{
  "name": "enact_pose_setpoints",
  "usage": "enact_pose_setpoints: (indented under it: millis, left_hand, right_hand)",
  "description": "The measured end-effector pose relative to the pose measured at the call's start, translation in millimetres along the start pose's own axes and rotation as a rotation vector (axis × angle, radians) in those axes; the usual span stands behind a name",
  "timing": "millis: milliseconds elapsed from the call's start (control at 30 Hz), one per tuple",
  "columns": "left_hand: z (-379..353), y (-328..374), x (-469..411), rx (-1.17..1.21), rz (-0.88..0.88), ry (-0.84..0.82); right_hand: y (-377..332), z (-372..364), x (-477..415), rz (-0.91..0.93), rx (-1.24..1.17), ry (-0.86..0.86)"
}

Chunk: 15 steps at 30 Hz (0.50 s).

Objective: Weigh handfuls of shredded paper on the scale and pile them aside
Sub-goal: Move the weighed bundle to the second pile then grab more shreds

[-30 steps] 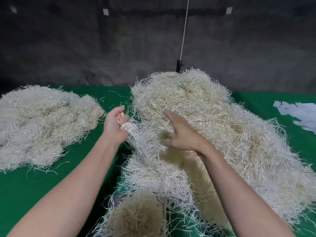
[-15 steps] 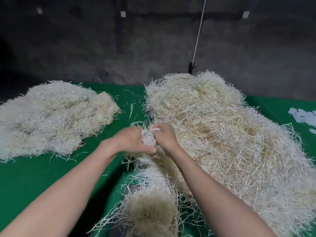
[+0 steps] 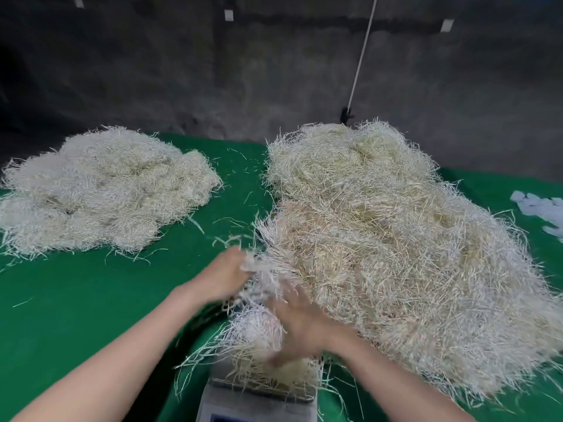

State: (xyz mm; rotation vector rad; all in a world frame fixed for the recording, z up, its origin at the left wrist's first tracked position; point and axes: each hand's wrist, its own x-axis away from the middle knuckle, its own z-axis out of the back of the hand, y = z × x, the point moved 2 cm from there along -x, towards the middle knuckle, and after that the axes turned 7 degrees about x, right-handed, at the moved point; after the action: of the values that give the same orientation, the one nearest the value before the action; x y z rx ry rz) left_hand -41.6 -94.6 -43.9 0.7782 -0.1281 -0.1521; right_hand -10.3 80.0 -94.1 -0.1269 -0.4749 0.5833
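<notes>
Dark rough wall (image 3: 182,71) stands behind a green table (image 3: 76,300), with a white cord (image 3: 362,56) slanting down it. From the head view, one finished pile (image 3: 103,190) of shredded paper lies at the far left, well apart from the big pile (image 3: 396,254) that fills the right side; a few white scraps (image 3: 542,208) sit at the right edge. Near the bottom edge the scale (image 3: 259,403) carries a heap (image 3: 262,351) that overhangs its pan. Half a second ago both hands met at the big pile's near corner, pinching one bunch between them; now they have parted and dropped toward the scale. That suggests a top-up is going onto the heap, so the weighing is likely still under way and the heap not yet ready for the left pile. The left hand (image 3: 225,275) has its grip closed on a tuft (image 3: 259,278) of white shreds, just beside the big pile's edge. The right hand (image 3: 301,327) is blurred by motion, its grip wide with fingers spread, low over the heap; whether it presses the paper or only brushes it cannot be told.
</notes>
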Motion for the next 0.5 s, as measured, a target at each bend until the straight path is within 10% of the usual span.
enact_pose_setpoints:
  millis: [167, 367, 500]
  left_hand:
    - [-38, -30, 12, -0.102, 0.061, -0.047]
    - [-40, -13, 30, 0.533, 0.163, -0.211]
    - [-39, 25, 22, 1.119, 0.364, 0.286]
  right_hand:
    - [-4, -34, -10, -0.097, 0.096, 0.166]
    - [-6, 1, 0, -0.147, -0.510, 0.603]
    - [-30, 39, 7, -0.029, -0.919, 0.748]
